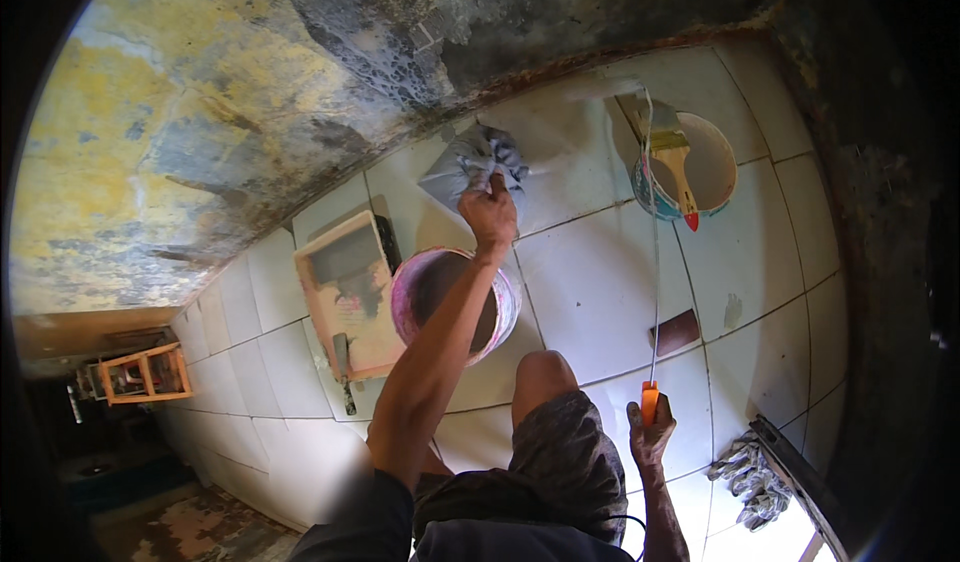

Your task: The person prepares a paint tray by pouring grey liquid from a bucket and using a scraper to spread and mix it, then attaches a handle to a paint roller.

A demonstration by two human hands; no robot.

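My left hand [488,209] reaches forward over a pink-and-white bucket [510,312]. Its fingers are closed on the gathered top of a grey plastic bag [455,174], which rests on the tiles near the wall. On the right, my right hand [652,437] grips the orange handle of a paint roller [650,400]. The roller's long thin wire shaft runs forward past a teal-rimmed bucket [728,190] and bends left at its far end; the roller head there is hard to make out. A wide paintbrush [676,167] with a red-tipped wooden handle lies across that bucket.
A paint tray [312,292] stands left of the pink bucket, with a small dark-handled tool [344,367] at its edge. A brown flat piece [677,333] lies on the floor. Crumpled gloves [750,482] lie at lower right. Ahead rises a stained, peeling wall [230,92]; an orange wooden frame [145,376] stands far left.
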